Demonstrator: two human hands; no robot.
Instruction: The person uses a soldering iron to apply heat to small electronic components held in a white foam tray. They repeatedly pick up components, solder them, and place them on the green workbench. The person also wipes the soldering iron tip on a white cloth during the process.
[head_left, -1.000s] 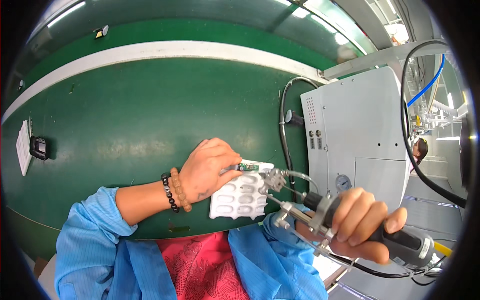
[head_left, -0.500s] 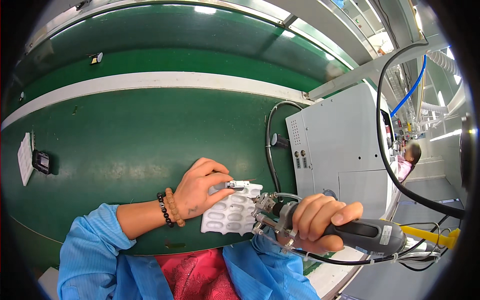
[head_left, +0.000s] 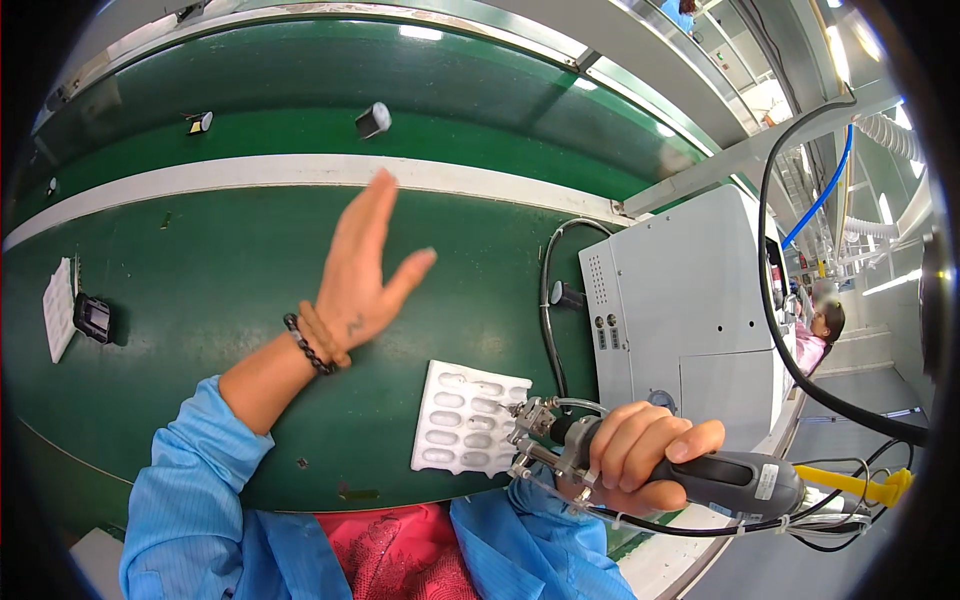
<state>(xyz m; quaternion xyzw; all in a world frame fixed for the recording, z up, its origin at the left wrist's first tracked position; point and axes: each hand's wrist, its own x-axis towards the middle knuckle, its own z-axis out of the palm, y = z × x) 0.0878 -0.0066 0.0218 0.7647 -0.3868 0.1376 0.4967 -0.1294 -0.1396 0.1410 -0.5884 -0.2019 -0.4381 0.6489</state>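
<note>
Swung from the white pocketed tray (head_left: 460, 429) toward the far white rail (head_left: 300, 170): left hand (head_left: 358, 280), now with nothing in it

Half a second ago, low over the tray with a small silvery part pinched in the fingers. Now stretched across the green bench (head_left: 220, 270), fingers extended, thumb spread wide. Just beyond the fingertips, over a green strip (head_left: 280, 135) behind the rail: a small dark cylindrical part (head_left: 374, 120) with a pale end, slightly blurred, not seen there in the earlier frame. Too unclear to tell whether touching the strip. Farther left along the strip: a second small part (head_left: 200, 123), dark and white with some yellow.

Wrapped tightly in the right hand (head_left: 640, 455): a grey electric screwdriver (head_left: 735, 480), held nearly level, with a metal bracket assembly (head_left: 540, 420) at the working end and a yellow connector (head_left: 855, 485) at the tail. Pointed left, working end at the tray's right edge; touching or apart, impossible to tell.

Flat on the bench near the front edge: the tray, with rows of oval pockets, contents too small to make out. Right of the tray: a large grey machine cabinet (head_left: 660, 300), with a black cable (head_left: 545, 290) curving down its left side. At far left: a black housing (head_left: 93, 317) just beside a tilted white panel (head_left: 60, 310). Around the left wrist: dark and brown bead bracelets (head_left: 318, 340). In the background at right: a co-worker (head_left: 810, 345) in pink.
</note>
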